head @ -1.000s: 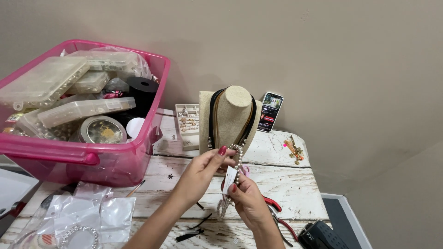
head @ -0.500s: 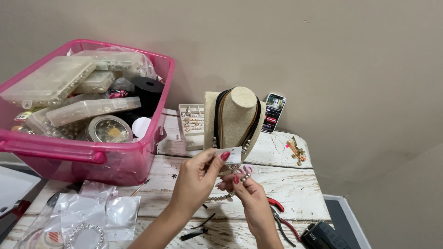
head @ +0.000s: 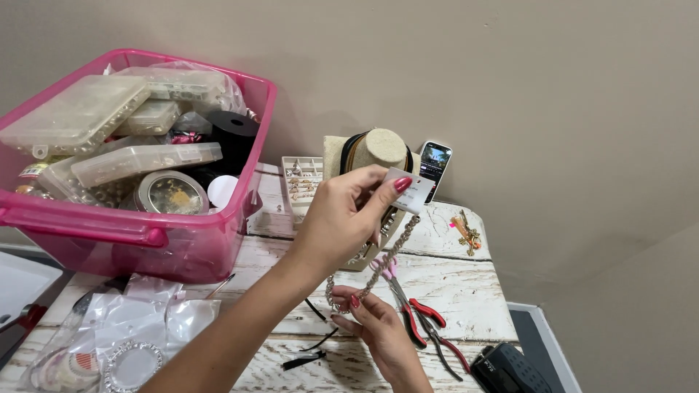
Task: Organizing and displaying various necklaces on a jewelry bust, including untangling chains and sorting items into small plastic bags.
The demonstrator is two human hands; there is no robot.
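Both hands on sparkling rhinestone chain necklace (head: 382, 266), held above whitewashed wooden table (head: 466, 284): left hand (head: 342, 218) pinched small white card tag (head: 408, 191) at top end, right hand (head: 371, 320) pinched lower end. Necklace judged off beige bust stand (head: 378, 149), not yet laid down; red-handled pliers (head: 426, 327) untouched

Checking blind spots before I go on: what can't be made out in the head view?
- Bust stand: lower front hidden by the left hand.
- Chain: lower end hidden in the right hand; links too small.
- Black device: cut off by bottom edge.
- Phone screen: too small.
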